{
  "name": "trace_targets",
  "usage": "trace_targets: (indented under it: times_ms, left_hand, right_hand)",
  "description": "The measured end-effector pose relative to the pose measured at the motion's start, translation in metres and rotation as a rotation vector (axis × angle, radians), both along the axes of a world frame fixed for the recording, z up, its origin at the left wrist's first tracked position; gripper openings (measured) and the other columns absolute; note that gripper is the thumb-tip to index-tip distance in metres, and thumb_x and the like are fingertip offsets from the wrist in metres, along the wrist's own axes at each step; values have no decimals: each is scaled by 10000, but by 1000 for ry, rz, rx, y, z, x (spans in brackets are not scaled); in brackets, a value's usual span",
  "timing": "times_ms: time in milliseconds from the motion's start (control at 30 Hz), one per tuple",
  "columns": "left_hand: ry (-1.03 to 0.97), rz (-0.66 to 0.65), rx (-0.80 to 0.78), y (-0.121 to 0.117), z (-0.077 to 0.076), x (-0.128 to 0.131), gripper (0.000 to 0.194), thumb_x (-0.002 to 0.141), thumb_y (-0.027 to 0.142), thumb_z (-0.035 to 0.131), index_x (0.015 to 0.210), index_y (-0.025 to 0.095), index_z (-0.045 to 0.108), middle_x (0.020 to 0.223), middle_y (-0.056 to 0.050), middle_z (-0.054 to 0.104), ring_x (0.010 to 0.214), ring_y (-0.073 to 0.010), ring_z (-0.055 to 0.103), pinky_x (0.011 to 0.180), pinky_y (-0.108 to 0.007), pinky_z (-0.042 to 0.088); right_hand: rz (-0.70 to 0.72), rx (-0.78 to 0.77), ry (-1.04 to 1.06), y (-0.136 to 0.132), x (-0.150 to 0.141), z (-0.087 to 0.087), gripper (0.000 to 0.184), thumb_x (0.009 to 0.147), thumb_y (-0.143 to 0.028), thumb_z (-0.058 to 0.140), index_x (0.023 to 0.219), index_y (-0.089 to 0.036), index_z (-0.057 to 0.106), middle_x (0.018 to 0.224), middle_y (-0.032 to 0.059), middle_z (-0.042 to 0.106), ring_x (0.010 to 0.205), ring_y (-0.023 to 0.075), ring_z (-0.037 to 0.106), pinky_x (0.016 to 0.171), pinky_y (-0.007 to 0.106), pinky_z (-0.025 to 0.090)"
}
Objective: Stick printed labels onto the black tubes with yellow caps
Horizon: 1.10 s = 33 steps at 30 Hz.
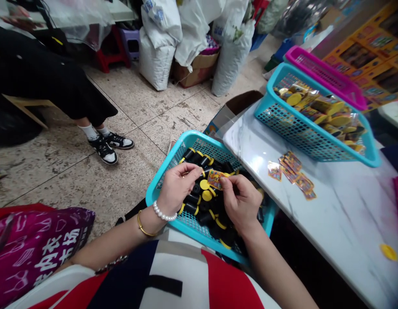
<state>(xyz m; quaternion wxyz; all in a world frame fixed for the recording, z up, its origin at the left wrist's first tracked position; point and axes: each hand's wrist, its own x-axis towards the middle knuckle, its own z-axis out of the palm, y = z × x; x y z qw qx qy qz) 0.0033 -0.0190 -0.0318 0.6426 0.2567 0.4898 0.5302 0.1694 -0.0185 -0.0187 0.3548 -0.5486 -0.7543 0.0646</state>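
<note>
My right hand [241,201] pinches a small orange printed sticker [215,178] between thumb and forefinger. To its left, the thumb and fingertips of my left hand [177,189] are pressed together in a pinch just short of the sticker's edge; whatever may be between them is hidden. Beneath both hands sits a turquoise plastic basket [165,177] full of small black cylinders [205,218] with yellow caps. Two yellow discs [204,184] show just below the sticker.
On the marble-patterned table [340,206] at right lie several orange stickers [292,167], a yellow disc [388,252] and another turquoise basket [292,128] of wrapped, finished-looking cylinders. A person in black-and-white sneakers [104,148] sits at left. White sacks [156,64] line the back; a purple bag [57,244] lies front left.
</note>
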Motion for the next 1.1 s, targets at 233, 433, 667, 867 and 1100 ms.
trace_targets:
  times_ms: [233,433,667,867,1100]
  left_hand:
    - [43,-113,16,-3,6,2,267,691,381,746,765,132,684,496,66,475,435,-35,350,409,-181,240]
    - [11,-79,13,-1,6,2,228,659,325,773,742,143,663,524,70,507,439,-30,354,442,-184,280]
    - [-38,-118,74,-3,6,1,175,642,258,786,717,140,679,597,46,579,467,-29,398,451,-181,305]
    - [-72,-212,32,-1,3,1,226,663,273,779,831,130,727,620,24,615,439,-18,390,392,-168,253]
    - [-169,-257,-108,6,-5,-1,194,679,278,765,753,122,675,631,6,642,344,-2,398,321,-146,191]
  right_hand:
    - [79,37,14,-1,1,-4,109,865,-202,598,757,-187,592,656,-8,593,575,113,547,553,236,419]
    - [91,40,58,-1,0,-4,75,850,-174,610,779,-193,593,664,-13,590,578,111,543,553,238,424]
    - [75,57,27,-1,-2,-6,80,852,-180,610,775,-192,591,665,-7,597,584,116,552,560,241,432]
    - [154,36,24,-2,-7,-7,104,858,-180,603,754,-174,596,661,12,599,588,119,557,558,240,430]
    - [296,-417,-190,-11,37,31,163,907,-305,550,1009,-209,633,840,31,653,750,154,624,676,261,484]
